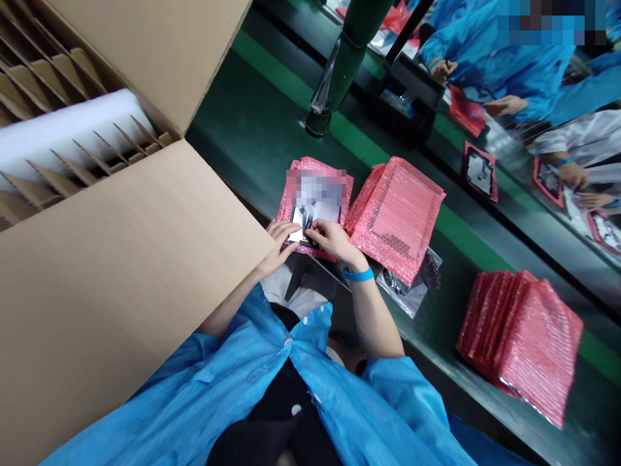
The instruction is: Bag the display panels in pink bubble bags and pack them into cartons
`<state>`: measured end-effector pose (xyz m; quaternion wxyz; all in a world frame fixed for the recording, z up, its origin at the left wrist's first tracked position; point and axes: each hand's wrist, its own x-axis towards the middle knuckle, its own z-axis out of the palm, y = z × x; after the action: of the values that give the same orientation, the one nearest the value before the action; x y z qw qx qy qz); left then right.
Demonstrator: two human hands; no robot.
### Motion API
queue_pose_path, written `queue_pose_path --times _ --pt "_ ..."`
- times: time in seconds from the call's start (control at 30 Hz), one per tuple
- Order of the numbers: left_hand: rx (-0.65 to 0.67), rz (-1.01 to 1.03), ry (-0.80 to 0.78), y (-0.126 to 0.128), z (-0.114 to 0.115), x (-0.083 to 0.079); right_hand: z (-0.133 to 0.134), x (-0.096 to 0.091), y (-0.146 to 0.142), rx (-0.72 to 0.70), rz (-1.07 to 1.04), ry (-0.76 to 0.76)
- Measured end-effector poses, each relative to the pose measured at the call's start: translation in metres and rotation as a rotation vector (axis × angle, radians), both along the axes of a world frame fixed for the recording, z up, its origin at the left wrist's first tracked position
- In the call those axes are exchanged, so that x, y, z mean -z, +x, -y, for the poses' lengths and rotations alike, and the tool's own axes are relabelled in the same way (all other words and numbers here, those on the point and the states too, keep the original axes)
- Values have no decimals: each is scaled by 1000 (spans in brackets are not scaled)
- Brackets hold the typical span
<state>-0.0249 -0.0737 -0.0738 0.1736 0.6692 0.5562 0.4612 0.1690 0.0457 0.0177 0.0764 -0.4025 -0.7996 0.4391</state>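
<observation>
Panel, glossy, dark-edged: one, lying on pink bubble bag at near edge of bench. Left hand: fingers extended, loose, at panel's near left corner. Right hand: fingertips bunched at panel's near edge; grip on anything, cannot tell. Bubble-bag pile: just right, overlapping clear bag. Carton: left, open, divided.

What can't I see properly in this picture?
In the head view:
Panel: far part covered by blocky squares.
Whether the right hand pinches anything: too small to tell.
Box: cut off by the left edge; bottom hidden by dividers and foam.
Clear bag: partly hidden under a pink pouch.
</observation>
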Motion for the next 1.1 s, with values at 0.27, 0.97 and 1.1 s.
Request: queue_pose_path --times 0.27,0.97,1.1 --pt "-16 -130 18 2 4 -15 1 -4 -6 10 110 89" --pt "174 -72 -113 -15 -14 -20 104 52 21 125 132 886" --pt "187 -80 -139 -17 -15 -27 105 56 18 153 151 880"
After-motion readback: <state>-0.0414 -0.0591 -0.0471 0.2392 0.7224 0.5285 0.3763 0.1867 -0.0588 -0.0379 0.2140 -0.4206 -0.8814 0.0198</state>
